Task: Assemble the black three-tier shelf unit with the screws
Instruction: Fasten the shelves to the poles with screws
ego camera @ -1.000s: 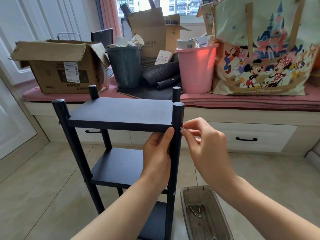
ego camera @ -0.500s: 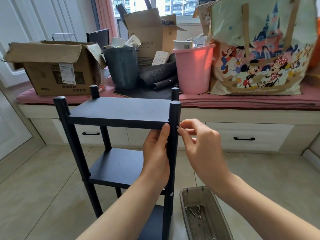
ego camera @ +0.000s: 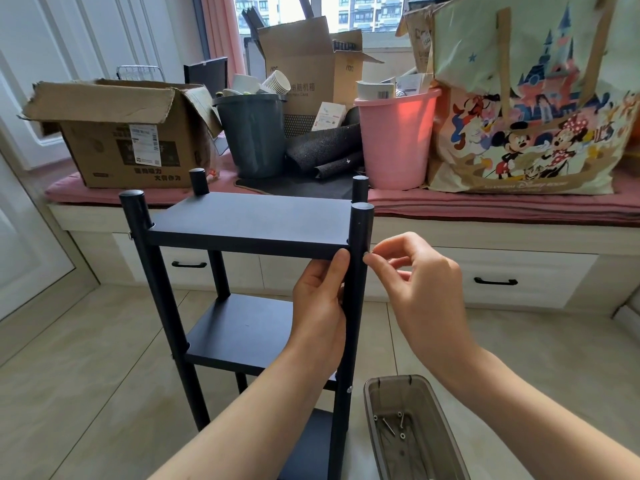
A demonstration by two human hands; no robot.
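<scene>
shelf (ego camera: 249,220) stands on the floor with all three tiers mounted; left hand (ego camera: 320,303) grips the front post (ego camera: 356,271), right hand (ego camera: 419,285) pinches a screw (ego camera: 367,253) at the top joint; spare screws (ego camera: 393,424) remain in the tray (ego camera: 446,427).

Matt black shelf unit (ego camera: 249,220), smooth boards and posts. Near right, a smoky translucent plastic tray (ego camera: 415,427) holding shiny metal screws (ego camera: 389,426). Far left, rough brown cardboard box (ego camera: 131,133); glossy floor tiles (ego camera: 86,358).

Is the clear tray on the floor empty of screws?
No: a few screws lie in the clear tray on the floor beside the shelf unit.
</scene>
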